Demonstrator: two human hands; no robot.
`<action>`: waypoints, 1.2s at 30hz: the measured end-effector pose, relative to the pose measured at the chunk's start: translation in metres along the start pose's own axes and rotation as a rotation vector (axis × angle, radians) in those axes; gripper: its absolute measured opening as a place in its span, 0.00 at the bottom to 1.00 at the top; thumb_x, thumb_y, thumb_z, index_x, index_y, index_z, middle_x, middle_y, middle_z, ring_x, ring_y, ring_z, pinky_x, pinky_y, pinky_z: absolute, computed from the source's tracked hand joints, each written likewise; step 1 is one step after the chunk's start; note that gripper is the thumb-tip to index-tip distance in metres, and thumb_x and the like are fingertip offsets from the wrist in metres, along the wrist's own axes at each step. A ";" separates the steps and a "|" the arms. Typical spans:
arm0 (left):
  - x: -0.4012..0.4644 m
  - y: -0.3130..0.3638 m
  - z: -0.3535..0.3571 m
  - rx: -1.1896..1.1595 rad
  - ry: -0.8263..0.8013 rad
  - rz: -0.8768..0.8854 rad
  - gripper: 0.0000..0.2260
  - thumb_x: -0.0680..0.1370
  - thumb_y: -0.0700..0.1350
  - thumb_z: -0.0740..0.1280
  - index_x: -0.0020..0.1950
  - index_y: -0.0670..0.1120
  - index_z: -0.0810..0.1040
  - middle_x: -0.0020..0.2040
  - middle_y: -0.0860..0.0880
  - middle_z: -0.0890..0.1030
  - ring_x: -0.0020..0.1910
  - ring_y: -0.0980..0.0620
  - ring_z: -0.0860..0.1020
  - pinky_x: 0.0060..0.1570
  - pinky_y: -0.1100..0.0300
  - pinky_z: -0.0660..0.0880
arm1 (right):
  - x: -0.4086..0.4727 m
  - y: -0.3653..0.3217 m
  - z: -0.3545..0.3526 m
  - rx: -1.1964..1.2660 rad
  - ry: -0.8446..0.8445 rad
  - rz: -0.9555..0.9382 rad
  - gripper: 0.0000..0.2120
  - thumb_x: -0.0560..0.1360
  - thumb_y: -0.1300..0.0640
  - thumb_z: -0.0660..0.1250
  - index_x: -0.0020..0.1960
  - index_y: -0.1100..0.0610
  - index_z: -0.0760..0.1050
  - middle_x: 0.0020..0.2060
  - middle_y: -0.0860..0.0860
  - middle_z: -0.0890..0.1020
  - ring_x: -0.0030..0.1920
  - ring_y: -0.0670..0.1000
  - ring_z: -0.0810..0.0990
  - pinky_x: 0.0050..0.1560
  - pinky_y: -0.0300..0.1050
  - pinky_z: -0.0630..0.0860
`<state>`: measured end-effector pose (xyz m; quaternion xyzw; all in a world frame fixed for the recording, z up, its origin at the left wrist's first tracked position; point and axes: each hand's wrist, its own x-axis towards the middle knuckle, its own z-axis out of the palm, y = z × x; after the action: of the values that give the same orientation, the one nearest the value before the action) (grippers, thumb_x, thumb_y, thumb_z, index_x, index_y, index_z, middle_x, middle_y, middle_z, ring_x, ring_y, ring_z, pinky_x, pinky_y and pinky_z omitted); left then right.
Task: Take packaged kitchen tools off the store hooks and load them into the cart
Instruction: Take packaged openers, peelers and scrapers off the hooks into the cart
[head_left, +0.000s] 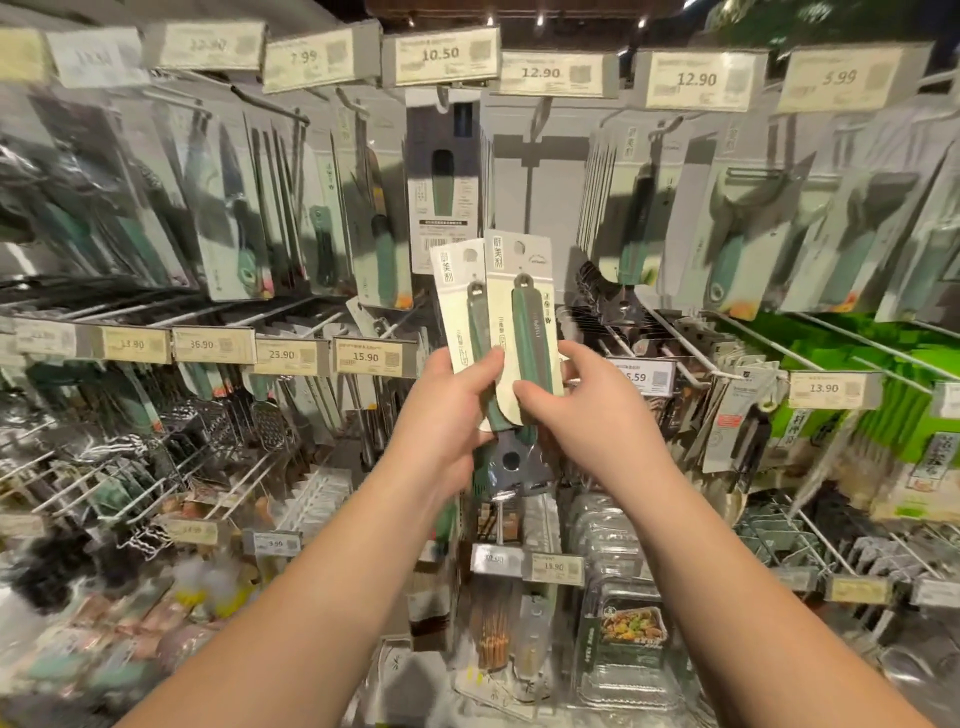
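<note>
Two packaged kitchen tools with green handles on cream cards are held upright in front of the shelf. My left hand (449, 410) grips the left package (465, 312), thumb across its card. My right hand (587, 410) pinches the right package (524, 312), which overlaps the left one. A metal tool head (511, 462) shows below the cards between my wrists. More packaged tools (374, 218) hang on the store hooks behind. The cart is out of view.
Rows of white wire hooks (691, 338) stick out toward me at mid height, with price tags (366, 357) on their ends. Green packets (883, 405) hang at the right. Clear plastic containers (618, 571) sit on the lower shelf.
</note>
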<state>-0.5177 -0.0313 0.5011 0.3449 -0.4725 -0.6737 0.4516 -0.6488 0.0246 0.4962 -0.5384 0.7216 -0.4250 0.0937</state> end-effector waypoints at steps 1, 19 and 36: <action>0.001 0.003 -0.005 0.000 -0.001 0.014 0.12 0.81 0.44 0.68 0.64 0.49 0.75 0.53 0.51 0.86 0.51 0.49 0.86 0.40 0.54 0.80 | 0.001 0.000 0.002 0.017 0.011 0.014 0.13 0.75 0.46 0.71 0.55 0.39 0.70 0.42 0.36 0.79 0.36 0.36 0.79 0.28 0.30 0.68; 0.025 0.058 -0.038 0.000 -0.128 0.059 0.11 0.81 0.43 0.67 0.63 0.49 0.76 0.50 0.54 0.87 0.45 0.56 0.85 0.50 0.50 0.79 | 0.071 -0.035 -0.008 -0.005 0.397 0.022 0.37 0.74 0.42 0.68 0.78 0.53 0.61 0.70 0.51 0.73 0.58 0.51 0.80 0.56 0.54 0.80; 0.045 0.076 -0.058 0.032 -0.205 0.040 0.11 0.81 0.42 0.67 0.62 0.49 0.78 0.50 0.54 0.87 0.48 0.54 0.84 0.43 0.53 0.78 | 0.126 -0.050 0.011 -0.088 0.448 0.047 0.30 0.76 0.49 0.68 0.73 0.58 0.66 0.65 0.54 0.74 0.48 0.51 0.79 0.38 0.42 0.72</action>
<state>-0.4601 -0.1035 0.5529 0.2719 -0.5335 -0.6887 0.4088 -0.6586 -0.0919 0.5657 -0.4172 0.7547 -0.4995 -0.0825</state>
